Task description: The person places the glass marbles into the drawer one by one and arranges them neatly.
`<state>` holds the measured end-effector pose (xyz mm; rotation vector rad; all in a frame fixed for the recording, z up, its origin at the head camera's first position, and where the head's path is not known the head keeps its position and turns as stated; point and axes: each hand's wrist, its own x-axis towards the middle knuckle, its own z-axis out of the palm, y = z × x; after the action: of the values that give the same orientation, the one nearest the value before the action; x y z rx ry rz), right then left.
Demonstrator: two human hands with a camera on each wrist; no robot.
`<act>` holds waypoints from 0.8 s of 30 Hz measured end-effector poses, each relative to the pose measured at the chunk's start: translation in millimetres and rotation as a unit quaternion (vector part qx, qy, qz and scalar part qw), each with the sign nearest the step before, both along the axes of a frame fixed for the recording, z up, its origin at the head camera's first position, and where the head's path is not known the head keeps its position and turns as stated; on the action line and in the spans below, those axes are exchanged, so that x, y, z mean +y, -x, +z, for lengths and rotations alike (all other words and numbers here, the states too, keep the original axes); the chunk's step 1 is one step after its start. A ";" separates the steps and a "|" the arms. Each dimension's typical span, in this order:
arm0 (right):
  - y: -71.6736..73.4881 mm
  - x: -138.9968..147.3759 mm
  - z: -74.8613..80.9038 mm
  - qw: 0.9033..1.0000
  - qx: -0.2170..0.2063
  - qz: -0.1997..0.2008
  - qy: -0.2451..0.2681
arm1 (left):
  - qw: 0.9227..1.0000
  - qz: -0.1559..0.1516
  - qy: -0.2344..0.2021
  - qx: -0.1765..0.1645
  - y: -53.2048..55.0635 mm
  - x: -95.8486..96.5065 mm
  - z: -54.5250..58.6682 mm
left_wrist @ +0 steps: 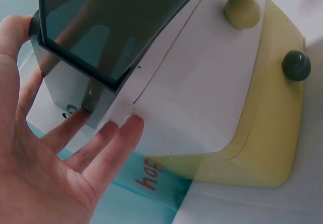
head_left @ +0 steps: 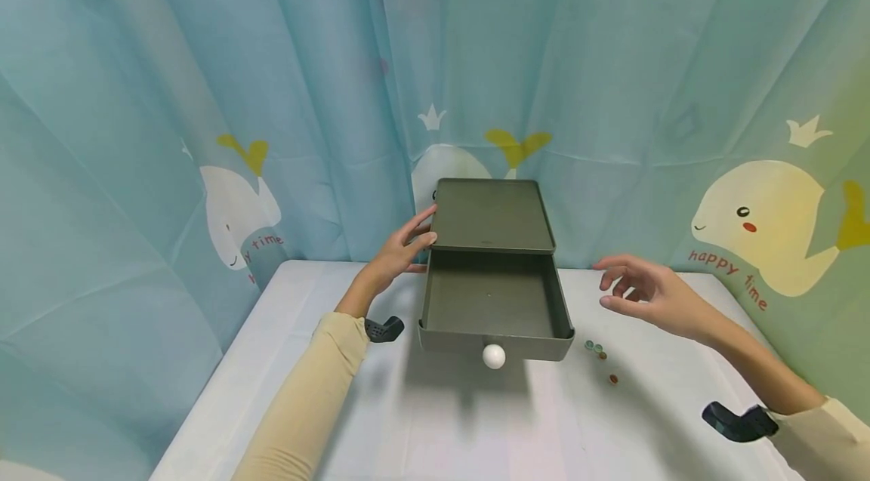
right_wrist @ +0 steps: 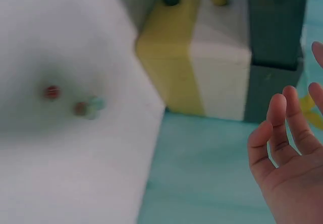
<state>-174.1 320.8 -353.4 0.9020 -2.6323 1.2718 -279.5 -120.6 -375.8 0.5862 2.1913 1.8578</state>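
Observation:
A small drawer cabinet (head_left: 494, 214) stands on the table, its grey-green top drawer (head_left: 491, 296) pulled out and the drawer's inside bare. A white round knob (head_left: 494, 356) sits on that drawer's front. In the left wrist view, a white drawer (left_wrist: 202, 77) and a yellow drawer (left_wrist: 272, 108) show below it. My left hand (head_left: 394, 256) rests on the cabinet's left side with fingers extended, thumb near the top edge. To the right of the cabinet, my right hand (head_left: 639, 291) hovers in the air with loosely bent fingers, holding nothing.
Several small round pieces, greenish ones (head_left: 590, 345) and reddish-brown ones (head_left: 614, 379), lie on the white table (head_left: 476, 443) right of the drawer. A blue curtain (head_left: 326, 88) with printed whales hangs close behind the cabinet and along the sides.

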 end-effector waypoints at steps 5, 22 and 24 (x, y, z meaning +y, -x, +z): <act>-7.3 10.6 -23.7 1.000 -0.007 -0.021 -0.009 | 1.000 0.000 0.001 -0.001 0.3 0.1 -0.2; -21.6 36.6 -98.0 0.998 -0.055 0.004 0.012 | 1.000 0.004 0.001 -0.004 -0.8 0.3 1.4; -21.6 37.9 -104.3 0.998 -0.064 0.015 0.021 | 1.000 0.005 0.001 -0.005 -0.3 0.2 1.3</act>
<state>-152.6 358.7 -457.7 0.8868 -2.6846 1.4330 -279.3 -120.3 -374.5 0.5658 2.1937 1.8595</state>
